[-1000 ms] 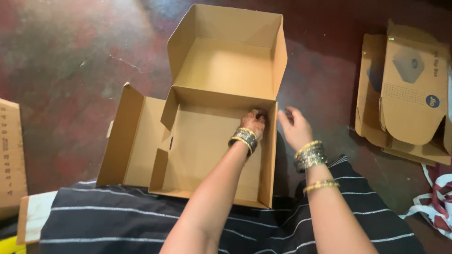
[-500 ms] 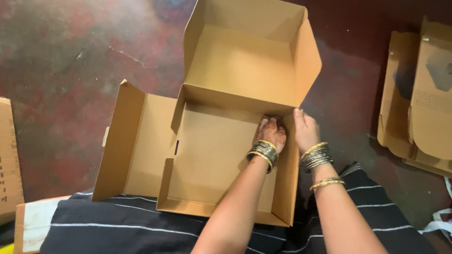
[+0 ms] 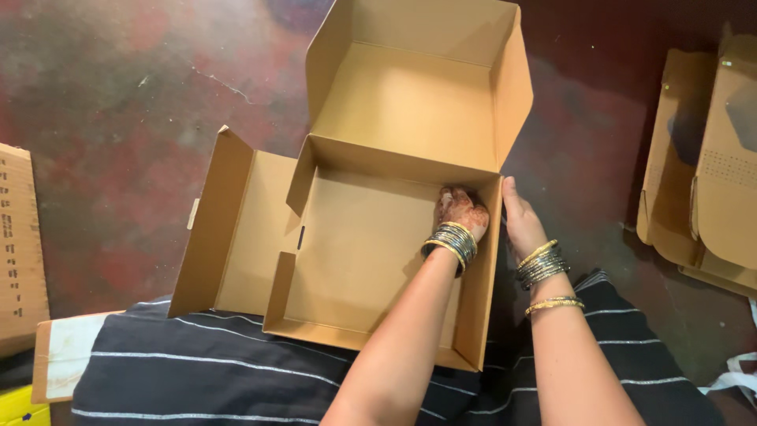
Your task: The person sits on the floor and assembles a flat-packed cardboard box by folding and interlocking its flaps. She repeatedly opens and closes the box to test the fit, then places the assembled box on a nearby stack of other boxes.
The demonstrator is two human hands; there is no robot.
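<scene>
- While we sit on the floor point(image 3: 118, 118) with the cardboard box point(image 3: 371, 252) partly on our lap, we judge the step in hand to be the forming of its right side wall point(image 3: 482, 276); the box lies before us with its far lid point(image 3: 418, 95) standing open.
- Our left hand point(image 3: 461, 213) is inside the tray at the far right corner, fingers curled shut and pressed against the inner face of that wall; whether they pinch a flap there we cannot tell.
- Our right hand point(image 3: 520, 221) lies flat and open against the outer face of the same wall, fingers straight and together, gripping nothing.
- On the left side, the side panel point(image 3: 236, 237) is folded out and leans outward, not yet set upright against the inner flap point(image 3: 293, 237).
- As we judge it, the next move calls for firm pressure from both sides so the right wall locks square, then the same fold on the left panel.
- We count one box in work, two hands, and one lid with its two side flaps.
- Flat cardboard blanks point(image 3: 702, 181) lie well apart at the right; we make out at least two, stacked.
- One more cardboard piece point(image 3: 20, 244) shows at the left edge, and one pale flat piece point(image 3: 67, 355) near our knee.
- Bangles point(image 3: 451, 241) ring the left wrist in one stack; the right wrist has one stack point(image 3: 540, 264) and a single bangle below.
- Our striped dark cloth point(image 3: 236, 371) covers the lap under the near edge.
</scene>
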